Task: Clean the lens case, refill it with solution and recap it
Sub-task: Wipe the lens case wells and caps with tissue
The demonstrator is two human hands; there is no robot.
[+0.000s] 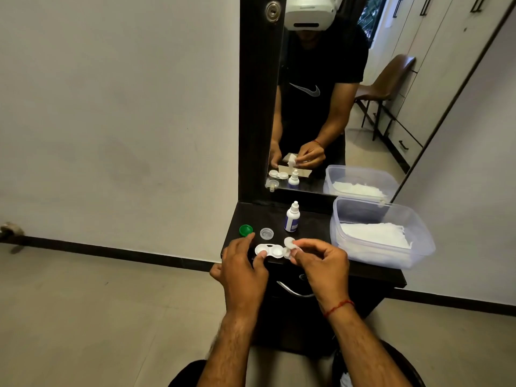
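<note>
The white two-well lens case lies on the dark dresser top, both wells uncapped. My left hand pinches the case's left end. My right hand holds a small white piece at the case's right end; I cannot tell whether it is tissue or a cap. Behind the case lie a green cap and a clear cap. The small white solution bottle with a blue label stands upright further back, its cap on.
A clear plastic tub holding white tissues sits at the right of the dresser top. A mirror in a dark frame rises behind. A drawer with a metal handle is below the top. Tiled floor lies to the left.
</note>
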